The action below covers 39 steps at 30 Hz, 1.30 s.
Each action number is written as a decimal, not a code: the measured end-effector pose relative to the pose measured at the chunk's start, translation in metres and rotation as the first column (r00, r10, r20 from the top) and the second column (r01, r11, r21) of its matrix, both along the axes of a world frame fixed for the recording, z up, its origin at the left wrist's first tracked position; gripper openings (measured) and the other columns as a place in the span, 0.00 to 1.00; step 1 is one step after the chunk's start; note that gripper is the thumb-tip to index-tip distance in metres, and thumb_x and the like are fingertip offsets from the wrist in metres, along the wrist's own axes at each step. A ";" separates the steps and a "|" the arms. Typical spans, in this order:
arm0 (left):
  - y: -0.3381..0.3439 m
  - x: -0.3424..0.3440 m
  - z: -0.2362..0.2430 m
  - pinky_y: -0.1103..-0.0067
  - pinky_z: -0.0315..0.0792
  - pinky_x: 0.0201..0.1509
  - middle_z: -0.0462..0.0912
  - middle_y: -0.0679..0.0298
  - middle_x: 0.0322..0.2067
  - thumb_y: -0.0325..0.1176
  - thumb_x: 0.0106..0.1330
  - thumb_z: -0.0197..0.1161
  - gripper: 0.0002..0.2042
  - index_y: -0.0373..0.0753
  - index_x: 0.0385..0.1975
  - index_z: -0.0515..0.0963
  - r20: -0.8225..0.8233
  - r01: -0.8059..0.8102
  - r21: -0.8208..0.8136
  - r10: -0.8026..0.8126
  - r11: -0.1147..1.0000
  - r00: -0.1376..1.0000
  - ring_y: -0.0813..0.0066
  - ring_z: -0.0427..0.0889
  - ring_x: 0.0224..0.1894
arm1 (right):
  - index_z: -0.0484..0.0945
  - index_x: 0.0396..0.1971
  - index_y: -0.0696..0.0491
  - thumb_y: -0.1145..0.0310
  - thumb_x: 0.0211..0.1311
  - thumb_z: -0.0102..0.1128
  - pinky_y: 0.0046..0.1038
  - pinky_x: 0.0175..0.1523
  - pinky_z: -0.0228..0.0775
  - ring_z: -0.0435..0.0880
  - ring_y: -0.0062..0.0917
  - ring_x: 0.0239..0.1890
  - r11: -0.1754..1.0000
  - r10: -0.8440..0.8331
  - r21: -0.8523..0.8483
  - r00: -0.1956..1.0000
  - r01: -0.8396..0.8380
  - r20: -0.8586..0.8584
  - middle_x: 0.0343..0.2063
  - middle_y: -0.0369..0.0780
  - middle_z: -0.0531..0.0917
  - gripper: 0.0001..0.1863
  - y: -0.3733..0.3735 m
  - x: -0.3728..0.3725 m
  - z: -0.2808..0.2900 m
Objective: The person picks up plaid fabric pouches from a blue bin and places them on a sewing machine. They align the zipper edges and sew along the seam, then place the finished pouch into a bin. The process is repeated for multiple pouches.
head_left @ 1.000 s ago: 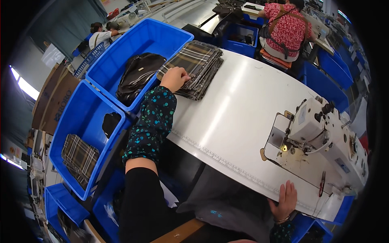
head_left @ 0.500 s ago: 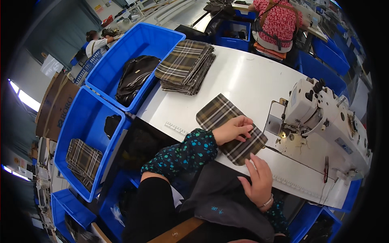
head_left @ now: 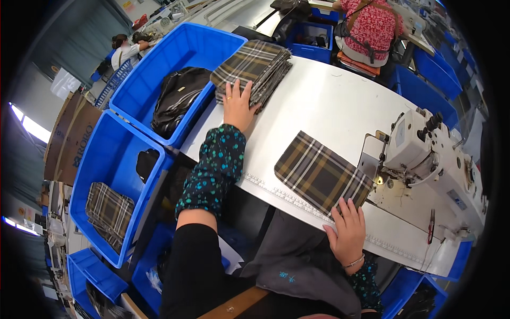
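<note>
With fingers spread, my left hand (head_left: 240,110) touches the near edge of a stack of brown plaid fabric pieces (head_left: 254,65) at the back left of the table. A single plaid fabric piece (head_left: 321,173) with rounded corners lies flat, its right end close to the needle area of a white sewing machine (head_left: 419,151). My right hand (head_left: 348,229) is open, its fingertips on the near right edge of that piece. Neither hand grips anything.
Left of the white table (head_left: 324,101) stand two blue bins, one with dark items (head_left: 180,98), one with plaid pieces (head_left: 110,210). A ruler strip (head_left: 292,199) runs along the table's front. Thread snips (head_left: 431,226) lie at right. Two people sit farther off.
My left hand has left the single plaid piece and reached to the stack. That piece now lies farther right, nearer the machine. My right hand has come to rest on its edge.
</note>
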State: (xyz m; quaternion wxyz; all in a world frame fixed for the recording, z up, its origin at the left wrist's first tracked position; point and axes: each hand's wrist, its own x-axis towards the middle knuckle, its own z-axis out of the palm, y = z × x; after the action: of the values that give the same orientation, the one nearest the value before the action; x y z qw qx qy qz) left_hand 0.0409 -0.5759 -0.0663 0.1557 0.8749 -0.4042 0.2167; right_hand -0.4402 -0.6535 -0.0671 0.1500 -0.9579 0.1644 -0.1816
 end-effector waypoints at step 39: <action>0.140 -0.223 0.184 0.84 0.68 0.44 0.82 0.65 0.36 0.25 0.72 0.64 0.05 0.33 0.36 0.75 -0.667 0.214 -0.362 -0.413 0.907 0.620 0.83 0.74 0.37 | 0.82 0.54 0.57 0.67 0.55 0.80 0.27 0.44 0.76 0.83 0.27 0.42 0.680 -0.018 0.693 0.939 -0.240 0.343 0.57 0.42 0.83 0.27 -0.019 -0.009 0.060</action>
State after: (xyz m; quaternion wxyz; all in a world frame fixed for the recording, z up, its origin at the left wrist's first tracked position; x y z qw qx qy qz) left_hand -0.1823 -0.4360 0.1175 0.4471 0.7758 -0.4250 -0.1326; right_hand -0.4495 -0.6724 -0.0069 0.5521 -0.7849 0.1366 -0.2459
